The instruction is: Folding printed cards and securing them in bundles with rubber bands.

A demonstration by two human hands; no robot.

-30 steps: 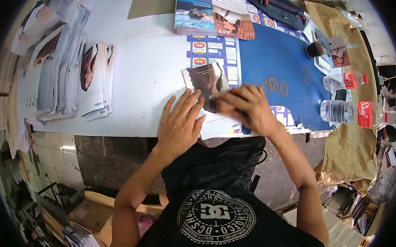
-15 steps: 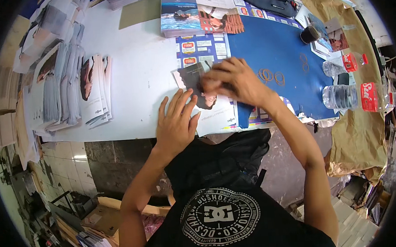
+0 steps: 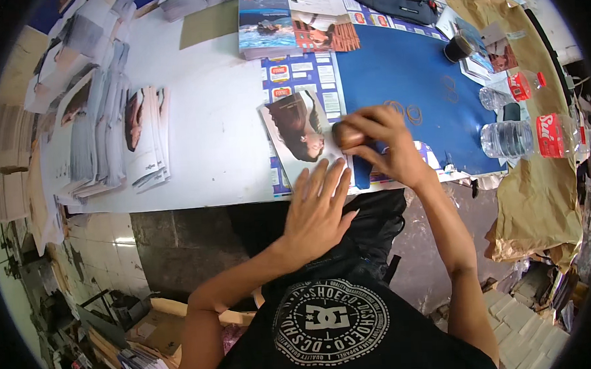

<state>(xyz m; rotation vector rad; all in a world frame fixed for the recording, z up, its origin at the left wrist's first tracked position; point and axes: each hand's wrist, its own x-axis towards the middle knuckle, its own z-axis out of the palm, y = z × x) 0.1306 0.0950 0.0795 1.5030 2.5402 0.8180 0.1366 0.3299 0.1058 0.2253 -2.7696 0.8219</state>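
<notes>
A booklet (image 3: 292, 121) with a dark-haired person pictured on its cover lies slightly askew near the front edge of the table. My left hand (image 3: 316, 213) rests flat on its lower part, fingers spread. In my right hand (image 3: 392, 147) is a smooth, rounded brown object (image 3: 348, 135), gripped at the booklet's right edge; its exact kind is unclear. Under the booklet is a printed blue-and-white sheet (image 3: 301, 70), next to a blue mat (image 3: 423, 67).
Tall stacks of booklets (image 3: 82, 139) stand at the left, with a smaller pile (image 3: 145, 139) beside them. More booklets (image 3: 267, 25) lie at the far middle. Rubber bands (image 3: 412, 115) are on the mat. Plastic bottles (image 3: 507, 140) and a dark cup (image 3: 459, 47) line the right.
My right hand has moved right and toward me, from over the cover to its right edge, with the brown object. My left hand has slid right and nearer, uncovering more of the booklet.
</notes>
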